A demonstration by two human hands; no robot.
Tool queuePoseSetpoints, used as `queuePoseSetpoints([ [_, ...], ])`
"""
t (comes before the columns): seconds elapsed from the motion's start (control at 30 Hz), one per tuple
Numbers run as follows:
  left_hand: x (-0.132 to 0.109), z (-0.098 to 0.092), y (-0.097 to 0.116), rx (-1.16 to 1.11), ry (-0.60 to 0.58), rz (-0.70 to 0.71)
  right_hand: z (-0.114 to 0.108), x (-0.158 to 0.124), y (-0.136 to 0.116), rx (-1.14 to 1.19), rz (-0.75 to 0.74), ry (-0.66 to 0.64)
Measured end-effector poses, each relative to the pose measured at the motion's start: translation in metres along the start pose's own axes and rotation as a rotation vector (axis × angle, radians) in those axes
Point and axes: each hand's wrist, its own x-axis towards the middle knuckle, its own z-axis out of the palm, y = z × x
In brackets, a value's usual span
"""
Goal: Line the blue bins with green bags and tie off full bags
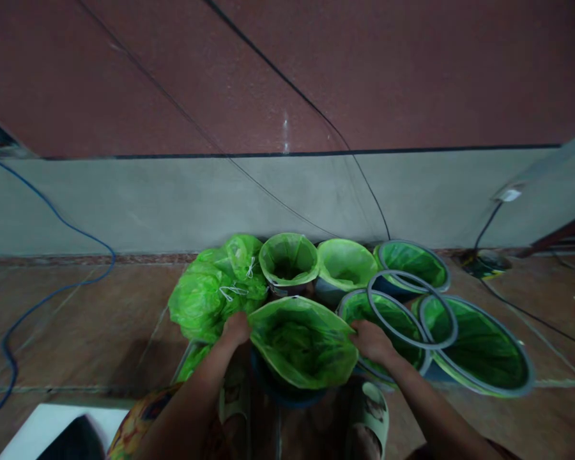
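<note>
Between my two hands a green plastic bag (301,338) is stretched wide at its mouth, above a dark blue bin (287,395) standing between my feet. My left hand (238,328) is closed on the bag's left edge. On the opposite side my right hand (371,338) grips its right edge. Most of the bin is hidden under the bag. Close to my right hand, a loose grey ring (371,300) leans across two lined bins. Near my left hand lie tied green bags (201,300) with white strings.
Behind the held bag stand two lined bins, one dark inside (289,255) and one pale (347,259). Bins with grey rims (527,364) are grouped at the right. A blue cable (52,294) runs over the tiled floor at left. A white board (43,428) lies lower left.
</note>
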Motion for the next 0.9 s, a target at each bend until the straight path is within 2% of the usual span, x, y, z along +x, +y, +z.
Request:
queuePoseSetpoints([
  [0.07,0.004,-0.008,-0.001,0.067,0.013,-0.061,-0.007,-0.004,-0.001,0.129,0.003,-0.024],
  [0.2,0.007,-0.024,-0.002,0.147,0.07,-0.113,-0.021,-0.01,0.005,0.411,0.161,-0.146],
  [0.27,0.005,-0.028,-0.001,0.192,0.114,-0.127,-0.024,-0.01,0.01,0.338,0.211,-0.224],
  [0.37,0.001,-0.026,0.003,0.247,0.124,-0.132,-0.019,-0.01,0.012,0.027,0.179,-0.304],
  [0.43,-0.002,-0.022,0.008,0.261,0.111,-0.123,-0.013,-0.011,0.007,-0.109,0.129,-0.277],
  [0.5,-0.006,-0.019,0.014,0.276,0.136,-0.106,-0.007,-0.011,0.0,-0.138,0.09,-0.225],
  [0.57,-0.011,-0.015,0.023,0.283,0.189,-0.018,-0.003,-0.012,-0.007,-0.129,0.074,-0.197],
  [0.63,-0.019,-0.01,0.033,0.244,0.191,0.18,-0.002,-0.011,-0.011,-0.134,0.084,-0.186],
  [0.7,-0.031,-0.001,0.044,0.177,0.067,0.436,-0.001,-0.01,-0.012,-0.153,0.085,-0.168],
  [0.77,-0.046,0.012,0.054,0.164,-0.138,0.642,0.0,-0.007,-0.01,-0.177,0.071,-0.164],
  [0.83,-0.061,0.025,0.059,0.232,-0.304,0.749,0.001,-0.006,-0.007,-0.193,0.08,-0.175],
  [0.9,-0.071,0.036,0.06,0.326,-0.385,0.781,0.002,-0.005,-0.006,-0.189,0.1,-0.18],
])
